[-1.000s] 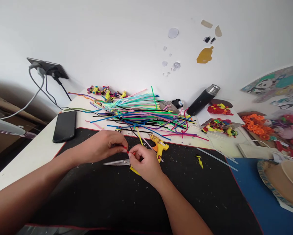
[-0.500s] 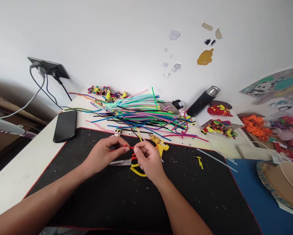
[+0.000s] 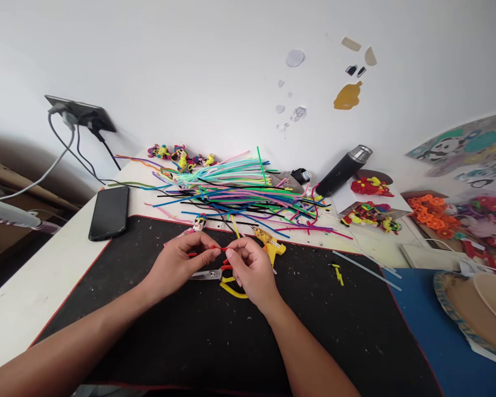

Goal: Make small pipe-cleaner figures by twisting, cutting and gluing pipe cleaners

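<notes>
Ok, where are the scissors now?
In the head view, the scissors lie on the black mat, partly hidden by the right hand, left of the yellow glue gun.

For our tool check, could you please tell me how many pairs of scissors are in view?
1: the scissors, partly covered by the right hand, lie on the black mat. Others may be hidden under the pile of pipe cleaners.

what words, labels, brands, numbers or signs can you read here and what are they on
No text can be read.
Glue gun: any print on its pale label is too small and blurred to read.
Phone: dark screen, no readable text.
</notes>
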Demonstrator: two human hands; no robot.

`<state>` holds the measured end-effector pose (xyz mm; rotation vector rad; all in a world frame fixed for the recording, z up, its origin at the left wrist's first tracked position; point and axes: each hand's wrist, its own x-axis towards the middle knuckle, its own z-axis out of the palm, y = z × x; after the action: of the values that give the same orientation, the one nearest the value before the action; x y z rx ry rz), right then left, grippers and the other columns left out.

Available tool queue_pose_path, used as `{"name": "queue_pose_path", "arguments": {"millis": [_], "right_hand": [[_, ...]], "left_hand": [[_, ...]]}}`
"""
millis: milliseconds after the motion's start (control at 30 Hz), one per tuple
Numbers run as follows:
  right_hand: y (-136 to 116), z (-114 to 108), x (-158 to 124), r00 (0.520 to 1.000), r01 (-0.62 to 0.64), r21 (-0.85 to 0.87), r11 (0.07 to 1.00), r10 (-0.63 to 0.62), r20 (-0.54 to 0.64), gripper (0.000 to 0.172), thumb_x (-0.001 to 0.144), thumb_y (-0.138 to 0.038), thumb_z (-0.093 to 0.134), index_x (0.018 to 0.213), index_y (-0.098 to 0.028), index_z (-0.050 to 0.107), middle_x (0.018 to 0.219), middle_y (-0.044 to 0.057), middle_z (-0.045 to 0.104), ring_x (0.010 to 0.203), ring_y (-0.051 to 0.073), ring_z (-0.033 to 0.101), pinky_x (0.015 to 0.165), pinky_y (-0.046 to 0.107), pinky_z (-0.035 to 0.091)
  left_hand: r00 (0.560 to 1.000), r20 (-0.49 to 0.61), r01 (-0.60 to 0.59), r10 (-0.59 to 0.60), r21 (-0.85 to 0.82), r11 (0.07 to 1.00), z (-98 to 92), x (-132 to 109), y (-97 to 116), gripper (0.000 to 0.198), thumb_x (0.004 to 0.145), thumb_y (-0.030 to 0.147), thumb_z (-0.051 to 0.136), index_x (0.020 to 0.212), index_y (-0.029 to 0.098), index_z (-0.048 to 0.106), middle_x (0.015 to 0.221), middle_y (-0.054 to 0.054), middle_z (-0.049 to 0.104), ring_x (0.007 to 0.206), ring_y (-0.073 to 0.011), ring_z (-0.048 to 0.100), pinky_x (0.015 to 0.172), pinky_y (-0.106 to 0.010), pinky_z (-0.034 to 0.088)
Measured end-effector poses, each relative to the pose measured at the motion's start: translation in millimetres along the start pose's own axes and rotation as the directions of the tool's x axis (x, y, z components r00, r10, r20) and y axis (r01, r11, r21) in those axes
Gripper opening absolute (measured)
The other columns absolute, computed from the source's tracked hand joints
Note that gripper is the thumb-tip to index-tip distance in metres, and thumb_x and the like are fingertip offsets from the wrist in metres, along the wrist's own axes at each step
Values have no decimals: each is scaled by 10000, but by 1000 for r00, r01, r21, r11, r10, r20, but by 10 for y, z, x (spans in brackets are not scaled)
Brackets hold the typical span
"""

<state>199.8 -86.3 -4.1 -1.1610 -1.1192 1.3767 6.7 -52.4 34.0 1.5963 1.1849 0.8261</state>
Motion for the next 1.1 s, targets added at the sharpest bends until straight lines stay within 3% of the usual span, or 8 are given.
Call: {"name": "queue_pose_path", "arguments": {"millis": [233,367,467,567,667,767,900,1100], "right_hand": [[-76,7,-17,998,62,-97,993,-63,0,168,948,-370,674,877,-220,646,555,-89,424,480,103,351,481,249,292],[-129,-17,-28,995,91,-210,973,-82,53,103,912,-291,662,847,-214,640,548,-100,398,500,102,345,510,249,303],[-115,-29,-27,991,100,-289,952,-68,117,70,891,-262,648,840,-216,635,541,-108,381,493,98,325,506,246,290],[-67,-21,-18,979,179,-397,900,-124,161,61,869,-225,640,809,-215,633,531,-111,369,490,94,320,521,246,295],[-27,-4,-10,967,249,-475,844,-192,167,82,855,-197,639,775,-215,631,514,-109,364,482,92,338,545,253,305],[-18,-2,-8,977,202,-443,874,-152,147,63,894,-235,648,836,-217,665,533,-99,412,486,100,381,538,255,312],[-36,-20,-8,994,95,-320,943,-71,85,138,965,-346,652,935,-217,688,603,-73,484,533,118,438,534,255,335],[-37,-12,13,996,80,-212,974,-68,60,175,961,-376,663,919,-206,667,617,-65,476,545,120,424,532,260,324]], "left_hand": [[1000,22,21,-20,-44,999,9,3,-27,312,872,510,780,826,202,759,802,-31,767,715,-179,663,686,-275,549],[994,111,21,-16,-42,999,-75,71,-38,318,883,500,771,843,184,763,779,-32,754,694,-174,661,665,-264,533],[955,265,-176,133,143,974,-207,167,38,226,968,380,679,882,197,780,825,-30,776,759,-172,693,720,-252,510],[856,448,-426,259,326,844,-326,263,146,174,986,271,636,921,218,789,860,-22,777,780,-161,686,729,-244,464],[820,510,-488,260,385,784,-365,303,184,178,990,238,613,933,223,781,865,-18,775,774,-157,679,715,-239,447],[876,436,-379,206,359,853,-337,270,118,189,999,308,621,929,220,774,841,-10,768,743,-154,673,689,-232,450],[971,220,-136,91,199,971,-260,171,-6,266,948,449,700,869,204,765,797,-15,751,722,-165,660,676,-238,484],[996,79,41,-39,-27,999,-142,75,-42,304,861,494,774,845,190,762,758,-17,730,668,-162,623,646,-257,503]]}}
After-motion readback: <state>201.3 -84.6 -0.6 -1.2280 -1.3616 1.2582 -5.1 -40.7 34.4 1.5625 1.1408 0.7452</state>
